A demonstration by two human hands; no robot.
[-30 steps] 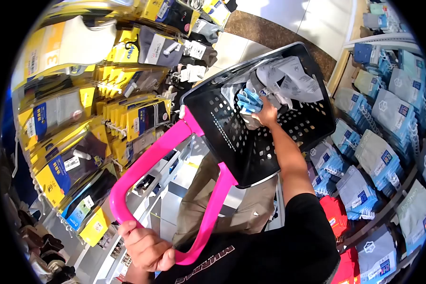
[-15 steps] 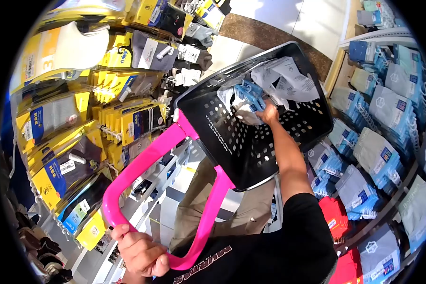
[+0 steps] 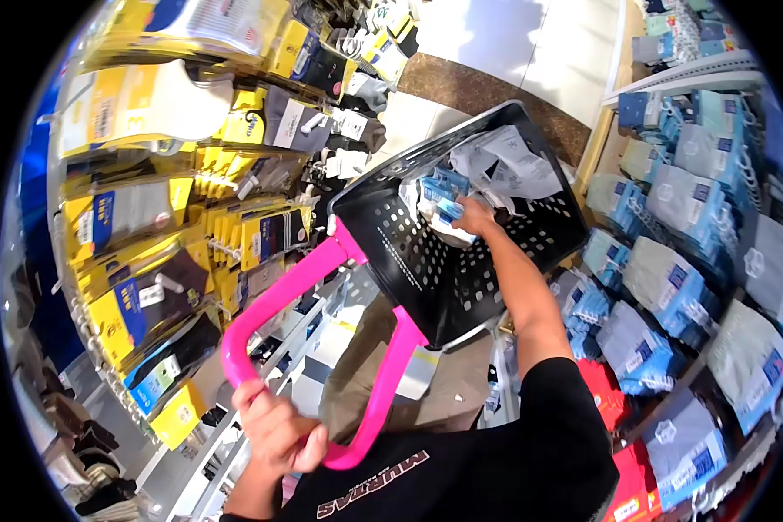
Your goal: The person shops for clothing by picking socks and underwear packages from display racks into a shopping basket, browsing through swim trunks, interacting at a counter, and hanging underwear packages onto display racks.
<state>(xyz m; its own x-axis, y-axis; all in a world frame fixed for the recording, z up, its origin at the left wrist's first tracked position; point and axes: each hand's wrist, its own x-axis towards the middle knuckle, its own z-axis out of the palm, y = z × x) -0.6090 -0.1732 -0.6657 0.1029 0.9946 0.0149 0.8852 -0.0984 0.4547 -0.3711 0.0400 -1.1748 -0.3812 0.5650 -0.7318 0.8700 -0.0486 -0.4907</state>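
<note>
My left hand (image 3: 278,431) is wrapped round the bright pink handle (image 3: 280,291) of a black shopping basket (image 3: 391,261). The basket hangs tilted in front of my body, its open side facing me. Inside it, my right hand (image 3: 477,216) has its fingers closed on a blue-and-white packet (image 3: 446,209) in a small pile of similar packets. Part of that packet is covered by my fingers. Behind my hand, a crumpled pale grey printed wrapper (image 3: 518,165) lies against the basket's far wall.
On the left, a rack holds yellow sock packs (image 3: 130,304) on hooks. Blue-and-grey packets (image 3: 661,278) hang along the right, with red packs (image 3: 598,391) low beside my sleeve. White tile floor (image 3: 496,43) shows beyond the basket.
The handle and my left hand have shifted up and right in the view. My right hand has moved slightly left and down within the basket. The racks have shifted with the camera.
</note>
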